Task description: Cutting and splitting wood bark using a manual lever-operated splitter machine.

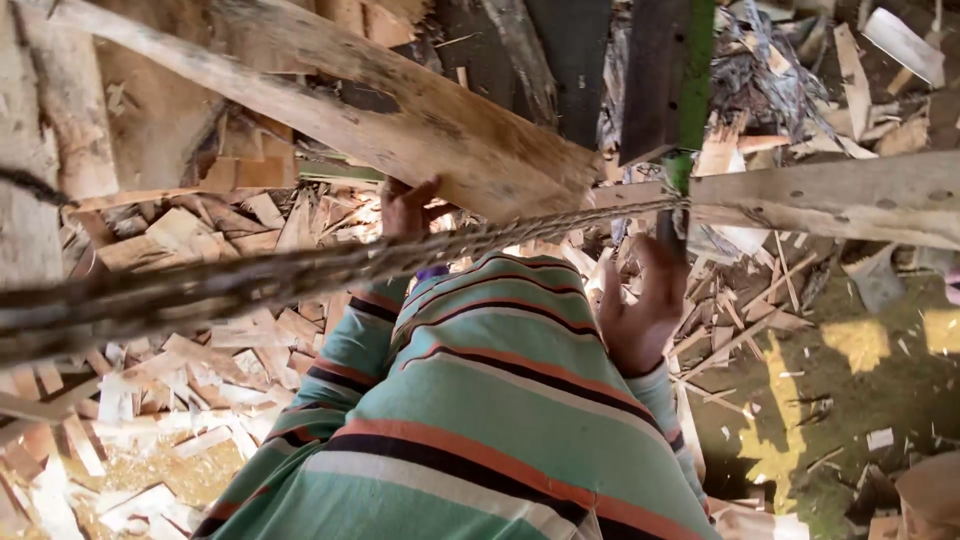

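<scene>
The left hand (408, 208) presses up against the underside of a weathered wooden plank (400, 110), fingers curled on its edge. The right hand (643, 310) grips a dark tool handle (668, 232) beside a twisted rope (300, 272). Wood chips (190, 300) litter the ground below.

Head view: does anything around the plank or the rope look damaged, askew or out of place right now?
The plank under the left hand lies slanted, with dark stains and a ragged end. The twisted rope looks frayed where it crosses the view. Wood offcuts cover the ground in a loose heap. The right hand is at a dark tool.
</scene>
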